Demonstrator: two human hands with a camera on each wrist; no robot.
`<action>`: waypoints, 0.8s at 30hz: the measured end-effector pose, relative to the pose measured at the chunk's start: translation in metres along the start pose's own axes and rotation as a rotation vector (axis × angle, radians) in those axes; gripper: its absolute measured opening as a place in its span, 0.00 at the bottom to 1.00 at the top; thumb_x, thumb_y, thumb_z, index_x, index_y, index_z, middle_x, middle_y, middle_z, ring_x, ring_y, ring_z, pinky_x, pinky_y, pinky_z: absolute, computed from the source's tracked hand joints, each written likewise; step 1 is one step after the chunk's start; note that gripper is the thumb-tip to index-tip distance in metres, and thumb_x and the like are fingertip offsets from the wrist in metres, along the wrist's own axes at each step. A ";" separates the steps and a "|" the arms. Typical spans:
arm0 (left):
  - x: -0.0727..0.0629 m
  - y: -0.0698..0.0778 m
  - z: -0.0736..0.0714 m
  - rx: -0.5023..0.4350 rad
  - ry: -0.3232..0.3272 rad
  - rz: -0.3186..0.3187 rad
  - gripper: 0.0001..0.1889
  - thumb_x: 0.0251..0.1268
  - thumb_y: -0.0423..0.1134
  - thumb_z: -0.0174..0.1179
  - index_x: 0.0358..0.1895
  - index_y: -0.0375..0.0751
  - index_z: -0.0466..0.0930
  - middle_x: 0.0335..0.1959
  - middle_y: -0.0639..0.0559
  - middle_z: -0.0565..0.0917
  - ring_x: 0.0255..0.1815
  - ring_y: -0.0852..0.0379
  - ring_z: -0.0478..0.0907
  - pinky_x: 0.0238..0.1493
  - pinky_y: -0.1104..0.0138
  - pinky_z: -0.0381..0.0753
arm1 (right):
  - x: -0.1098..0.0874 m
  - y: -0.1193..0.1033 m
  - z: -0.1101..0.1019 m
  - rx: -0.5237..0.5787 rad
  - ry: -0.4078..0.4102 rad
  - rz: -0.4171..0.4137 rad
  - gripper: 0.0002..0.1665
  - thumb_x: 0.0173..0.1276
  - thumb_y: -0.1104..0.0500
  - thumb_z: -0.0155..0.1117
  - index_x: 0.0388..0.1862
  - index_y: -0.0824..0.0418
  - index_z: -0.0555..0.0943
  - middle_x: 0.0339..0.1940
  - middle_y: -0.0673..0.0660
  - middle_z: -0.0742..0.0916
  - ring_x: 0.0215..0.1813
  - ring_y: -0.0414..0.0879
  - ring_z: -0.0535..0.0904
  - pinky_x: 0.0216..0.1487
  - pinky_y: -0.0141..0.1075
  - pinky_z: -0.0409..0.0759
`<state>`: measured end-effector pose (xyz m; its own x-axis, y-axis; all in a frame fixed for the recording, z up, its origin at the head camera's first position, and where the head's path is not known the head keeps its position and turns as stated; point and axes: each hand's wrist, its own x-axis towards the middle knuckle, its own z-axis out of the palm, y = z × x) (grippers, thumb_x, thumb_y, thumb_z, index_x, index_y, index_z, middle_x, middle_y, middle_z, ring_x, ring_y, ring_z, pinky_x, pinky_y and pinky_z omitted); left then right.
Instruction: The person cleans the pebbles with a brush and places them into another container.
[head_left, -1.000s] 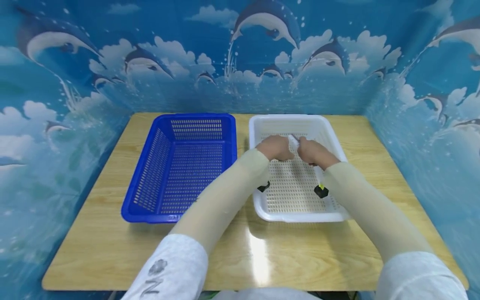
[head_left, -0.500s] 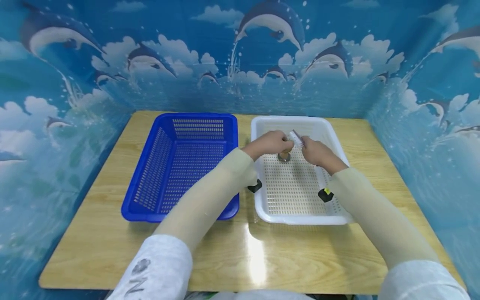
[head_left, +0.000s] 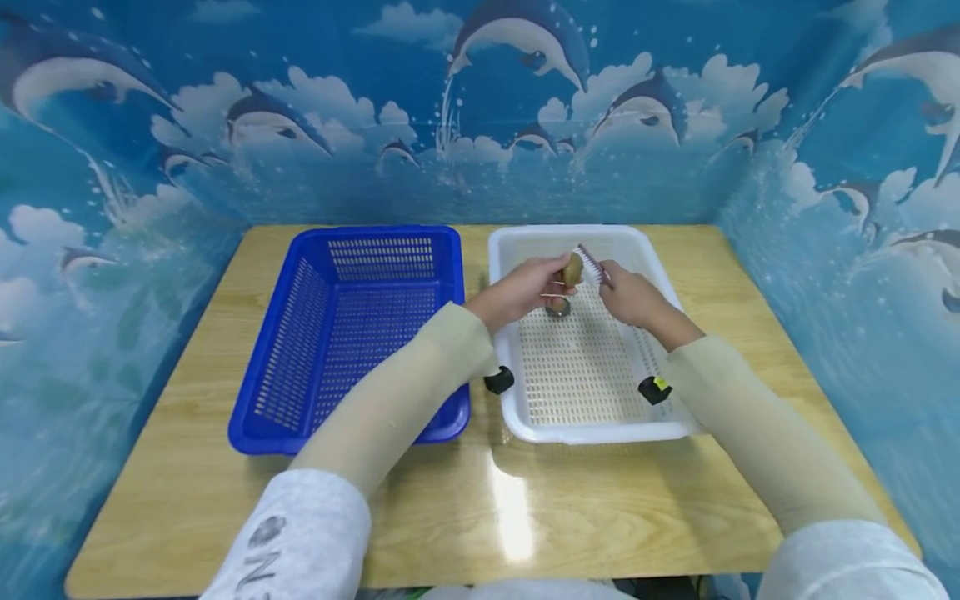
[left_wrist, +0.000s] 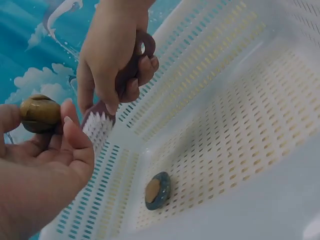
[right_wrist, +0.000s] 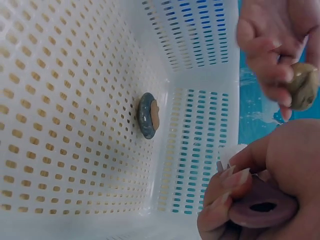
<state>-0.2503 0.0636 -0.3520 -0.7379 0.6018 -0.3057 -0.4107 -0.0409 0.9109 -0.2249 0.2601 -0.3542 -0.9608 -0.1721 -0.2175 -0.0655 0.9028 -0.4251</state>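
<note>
My left hand [head_left: 528,287] holds a rounded olive-brown object [head_left: 572,269] between thumb and fingers. Glossy and shell-like in the left wrist view, its kind is unclear. Just right of it, my right hand [head_left: 636,298] grips a purple scrubbing brush [left_wrist: 98,125] by its handle, which ends in a hole. The white bristles face the olive-brown object, with a small gap between. Both hands are above the far part of the white basket [head_left: 592,433]. On its perforated floor, below my left hand, lies a small blue-grey disc-shaped thing with a tan middle [left_wrist: 159,191].
A blue basket [head_left: 348,232] stands left of the white one on the wooden table [head_left: 442,525]. Dolphin-printed sheets [head_left: 480,183] enclose the back and sides. Black camera mounts [head_left: 498,380] hang under the wrists near the white basket's sides.
My left hand has shifted left and turned palm-up, bringing the olive-brown object into view. The brush has come slightly away from it. The disc-shaped thing, hidden at first, now shows.
</note>
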 end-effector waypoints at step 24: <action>-0.011 -0.005 -0.006 -0.223 0.005 -0.028 0.23 0.82 0.41 0.37 0.70 0.33 0.64 0.65 0.35 0.72 0.65 0.44 0.72 0.52 0.64 0.75 | -0.038 -0.018 -0.014 0.138 0.112 -0.060 0.34 0.82 0.43 0.31 0.76 0.62 0.57 0.50 0.70 0.80 0.49 0.62 0.77 0.46 0.55 0.74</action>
<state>-0.2437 0.0527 -0.3550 -0.7273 0.6009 -0.3316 -0.5386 -0.2002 0.8185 -0.1911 0.2558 -0.3261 -0.9807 -0.1719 -0.0927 -0.0930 0.8283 -0.5525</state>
